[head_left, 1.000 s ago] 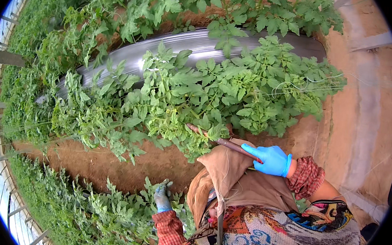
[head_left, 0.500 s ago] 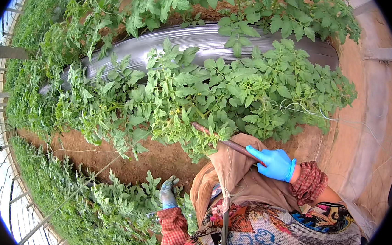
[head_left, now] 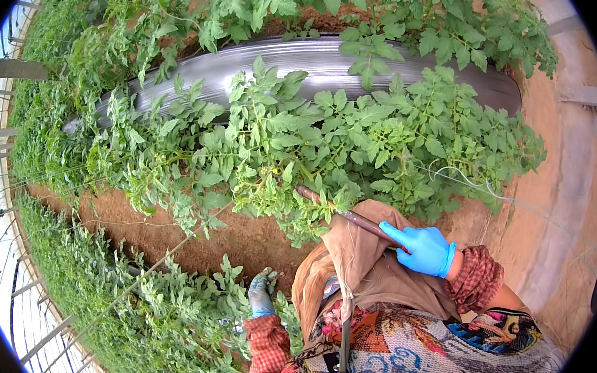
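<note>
Head view: my right hand (head_left: 422,248) is closing its fingers around a thin dark stick (head_left: 345,215), poking its tip into the tomato plants (head_left: 301,152) to part leaves. My left hand (head_left: 261,292), fingers loosely together, is resting below those plants, holding nothing.

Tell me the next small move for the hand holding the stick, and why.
Probably ease the right hand forward so the stick slides deeper under the tomato plants: its tip already sits at the foliage edge, while the left hand hangs low by the nearer row.
</note>
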Demonstrator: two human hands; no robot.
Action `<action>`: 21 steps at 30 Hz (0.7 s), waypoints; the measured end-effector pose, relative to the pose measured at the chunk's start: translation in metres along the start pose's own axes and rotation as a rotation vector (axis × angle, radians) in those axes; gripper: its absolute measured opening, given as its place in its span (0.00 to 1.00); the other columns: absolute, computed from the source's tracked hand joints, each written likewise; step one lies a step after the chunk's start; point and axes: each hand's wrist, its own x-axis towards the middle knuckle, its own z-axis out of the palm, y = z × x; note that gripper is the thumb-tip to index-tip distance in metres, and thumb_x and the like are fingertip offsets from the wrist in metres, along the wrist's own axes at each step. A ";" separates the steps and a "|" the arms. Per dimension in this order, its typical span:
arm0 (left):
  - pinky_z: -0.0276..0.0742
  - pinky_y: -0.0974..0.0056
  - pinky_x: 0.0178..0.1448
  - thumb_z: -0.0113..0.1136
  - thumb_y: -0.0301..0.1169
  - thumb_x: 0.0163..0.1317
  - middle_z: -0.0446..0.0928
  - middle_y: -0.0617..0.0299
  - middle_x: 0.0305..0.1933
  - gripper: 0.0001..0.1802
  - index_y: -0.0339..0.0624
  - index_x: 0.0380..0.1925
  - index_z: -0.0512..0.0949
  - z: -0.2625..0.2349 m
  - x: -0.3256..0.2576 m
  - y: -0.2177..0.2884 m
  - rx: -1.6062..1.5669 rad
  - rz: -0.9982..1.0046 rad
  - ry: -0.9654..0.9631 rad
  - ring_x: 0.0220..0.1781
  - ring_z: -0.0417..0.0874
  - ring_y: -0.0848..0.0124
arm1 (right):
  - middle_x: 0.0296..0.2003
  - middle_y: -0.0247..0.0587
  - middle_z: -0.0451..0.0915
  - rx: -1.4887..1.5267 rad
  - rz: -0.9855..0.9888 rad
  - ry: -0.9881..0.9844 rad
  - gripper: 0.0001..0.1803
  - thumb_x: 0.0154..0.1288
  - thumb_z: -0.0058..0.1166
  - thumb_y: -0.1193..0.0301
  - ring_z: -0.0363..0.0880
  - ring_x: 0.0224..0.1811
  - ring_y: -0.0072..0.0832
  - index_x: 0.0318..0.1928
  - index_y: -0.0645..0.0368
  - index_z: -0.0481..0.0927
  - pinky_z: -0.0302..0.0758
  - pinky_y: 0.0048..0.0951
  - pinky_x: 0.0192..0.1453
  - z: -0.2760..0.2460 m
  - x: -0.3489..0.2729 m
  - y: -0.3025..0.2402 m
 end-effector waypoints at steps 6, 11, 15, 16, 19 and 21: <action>0.54 0.75 0.19 0.51 0.34 0.60 0.82 0.60 0.36 0.14 0.40 0.43 0.77 0.009 -0.011 0.006 0.037 0.002 0.007 0.16 0.62 0.81 | 0.26 0.44 0.75 -0.021 -0.030 0.064 0.33 0.52 0.49 0.70 0.74 0.21 0.44 0.63 0.44 0.64 0.71 0.40 0.24 0.005 0.007 0.001; 0.55 0.75 0.19 0.52 0.34 0.60 0.82 0.60 0.35 0.14 0.41 0.43 0.78 0.007 -0.013 0.000 -0.008 -0.012 0.020 0.15 0.62 0.80 | 0.26 0.45 0.75 -0.007 -0.034 0.082 0.33 0.52 0.49 0.70 0.74 0.21 0.44 0.63 0.44 0.64 0.71 0.40 0.23 0.010 0.012 0.003; 0.55 0.74 0.19 0.52 0.33 0.60 0.82 0.61 0.34 0.14 0.40 0.43 0.78 0.008 -0.020 -0.002 0.022 -0.025 0.046 0.16 0.63 0.80 | 0.24 0.44 0.75 0.006 -0.038 0.123 0.32 0.52 0.48 0.71 0.73 0.19 0.44 0.61 0.43 0.66 0.69 0.41 0.20 0.014 0.011 0.005; 0.55 0.74 0.19 0.51 0.33 0.60 0.82 0.61 0.34 0.13 0.40 0.43 0.77 0.007 -0.020 -0.004 0.014 -0.038 0.046 0.16 0.63 0.80 | 0.24 0.44 0.75 0.007 -0.039 0.129 0.32 0.52 0.48 0.71 0.73 0.19 0.44 0.61 0.42 0.66 0.69 0.41 0.20 0.015 0.010 0.006; 0.54 0.75 0.18 0.49 0.32 0.62 0.82 0.63 0.34 0.13 0.40 0.43 0.78 0.006 -0.021 -0.007 0.003 -0.037 0.036 0.15 0.62 0.82 | 0.24 0.45 0.75 0.000 -0.031 0.105 0.32 0.52 0.48 0.71 0.73 0.19 0.44 0.61 0.42 0.66 0.69 0.41 0.20 0.012 0.008 0.005; 0.54 0.75 0.17 0.48 0.31 0.63 0.82 0.64 0.33 0.13 0.40 0.42 0.78 0.009 -0.022 -0.007 -0.001 -0.038 0.035 0.14 0.61 0.82 | 0.25 0.45 0.76 0.006 -0.036 0.107 0.32 0.52 0.48 0.71 0.73 0.19 0.44 0.61 0.42 0.66 0.69 0.42 0.20 0.009 0.005 0.005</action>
